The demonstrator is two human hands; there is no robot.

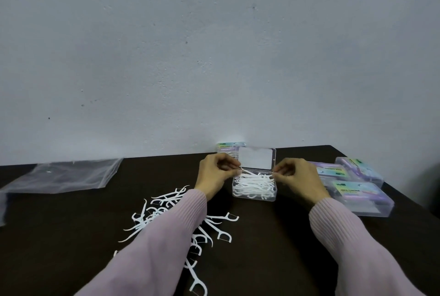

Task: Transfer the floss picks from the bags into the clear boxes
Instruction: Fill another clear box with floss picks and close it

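An open clear box (254, 197) stands at the middle of the dark table, its lid (256, 158) tipped up behind it, and white floss picks (253, 185) fill it. My left hand (217, 175) and my right hand (296, 176) hover at the box's two ends. Between them they pinch a small bunch of floss picks (256, 172) just above the box. A loose pile of floss picks (164, 207) lies on the table under my left forearm. An empty clear bag (64, 175) lies flat at the far left.
Three closed clear boxes with colourful labels (362, 198) sit stacked at the right near the table's edge. Another labelled box (228, 147) stands behind the open lid against the grey wall. A bag edge (2, 207) shows at the left border.
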